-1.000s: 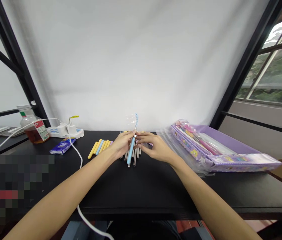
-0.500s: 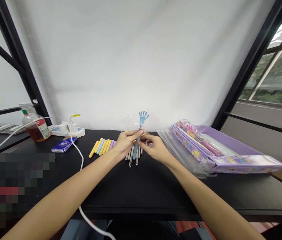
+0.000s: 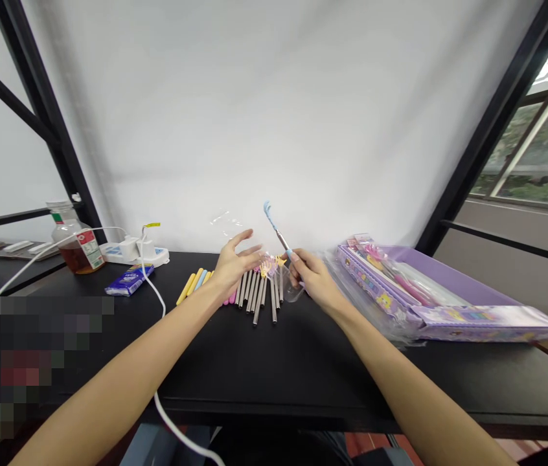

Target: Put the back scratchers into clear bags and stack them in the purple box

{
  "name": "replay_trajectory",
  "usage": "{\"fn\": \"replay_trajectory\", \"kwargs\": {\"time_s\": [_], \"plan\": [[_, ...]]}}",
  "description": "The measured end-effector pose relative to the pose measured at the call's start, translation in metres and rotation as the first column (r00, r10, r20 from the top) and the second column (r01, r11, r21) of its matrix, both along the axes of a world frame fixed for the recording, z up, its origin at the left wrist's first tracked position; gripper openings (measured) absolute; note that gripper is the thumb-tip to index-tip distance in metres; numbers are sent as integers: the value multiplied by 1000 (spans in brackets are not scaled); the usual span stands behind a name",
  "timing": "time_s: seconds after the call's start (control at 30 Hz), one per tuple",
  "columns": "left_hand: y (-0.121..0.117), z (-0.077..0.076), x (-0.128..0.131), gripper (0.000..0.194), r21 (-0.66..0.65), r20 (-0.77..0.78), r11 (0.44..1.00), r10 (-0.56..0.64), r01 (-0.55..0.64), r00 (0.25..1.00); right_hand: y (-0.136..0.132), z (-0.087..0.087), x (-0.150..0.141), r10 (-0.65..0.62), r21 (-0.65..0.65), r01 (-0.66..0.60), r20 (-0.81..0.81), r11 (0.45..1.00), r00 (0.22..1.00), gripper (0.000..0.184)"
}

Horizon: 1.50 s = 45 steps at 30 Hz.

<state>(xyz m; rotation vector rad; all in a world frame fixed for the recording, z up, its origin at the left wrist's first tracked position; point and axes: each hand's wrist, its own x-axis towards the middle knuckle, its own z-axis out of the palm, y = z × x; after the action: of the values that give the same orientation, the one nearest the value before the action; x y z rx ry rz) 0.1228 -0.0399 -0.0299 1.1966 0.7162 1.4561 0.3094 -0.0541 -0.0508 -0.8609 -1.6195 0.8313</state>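
In my right hand (image 3: pixel 310 275) is a back scratcher (image 3: pixel 281 238) with a light blue, hand-shaped head and a metal shaft. The head points up and to the left, turned edge-on; my fingers close round its blue handle. My left hand (image 3: pixel 235 262) is apart from it, with fingers spread and nothing gripped. Below and between the hands lie several metal rods (image 3: pixel 256 294) with pink and yellow hand-shaped ends. Coloured handles (image 3: pixel 191 285) lie in a row, partly hidden behind my left forearm. Clear plastic (image 3: pixel 295 292) hangs by my right hand.
At right, an open purple box (image 3: pixel 488 321) holds wrapped items, beside clear plastic sleeves (image 3: pixel 352 291). On the left are a blue packet (image 3: pixel 129 279), a power strip (image 3: pixel 160 257), a glass bottle (image 3: pixel 77 249) and a white cable (image 3: pixel 159 298). Another clear film (image 3: pixel 228 223) shows before the wall.
My left hand has let go of the back scratcher and moved left, its fingers opening. My right hand has shifted right with the scratcher, which now tilts left.
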Motion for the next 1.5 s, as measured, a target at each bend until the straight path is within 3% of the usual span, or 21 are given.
{"fn": "replay_trajectory", "kwargs": {"time_s": [0.07,0.2,0.33,0.53,0.6,0.73,0.8,1.3,1.5], "plan": [[5,-2,-5,79,33,-72,997,66,-64,995,2,1,6,-40,-29,42,57,999,998,42],[16,-10,-12,73,44,-169,992,122,-117,978,3,4,16,-72,-11,78,267,997,961,47],[27,-15,-18,70,70,-162,983,179,-169,970,2,7,26,-90,-1,98,382,995,920,47],[30,-11,-20,11,19,-198,992,123,-122,972,-8,20,45,86,-132,-25,487,991,869,41],[26,-9,-20,16,11,-259,996,94,-94,961,-11,24,51,115,-162,-34,520,986,846,39],[19,-6,-21,59,56,-319,998,33,-16,947,-11,26,59,104,-177,-1,573,984,813,36],[18,-7,-23,70,81,-336,997,16,12,942,-11,27,61,89,-169,14,587,986,805,35],[24,-15,-23,57,142,-453,987,132,-75,882,-6,24,61,-62,27,60,657,998,751,38],[25,-18,-22,58,101,-415,994,83,-45,906,-3,22,64,-125,107,71,675,992,727,36]]}}
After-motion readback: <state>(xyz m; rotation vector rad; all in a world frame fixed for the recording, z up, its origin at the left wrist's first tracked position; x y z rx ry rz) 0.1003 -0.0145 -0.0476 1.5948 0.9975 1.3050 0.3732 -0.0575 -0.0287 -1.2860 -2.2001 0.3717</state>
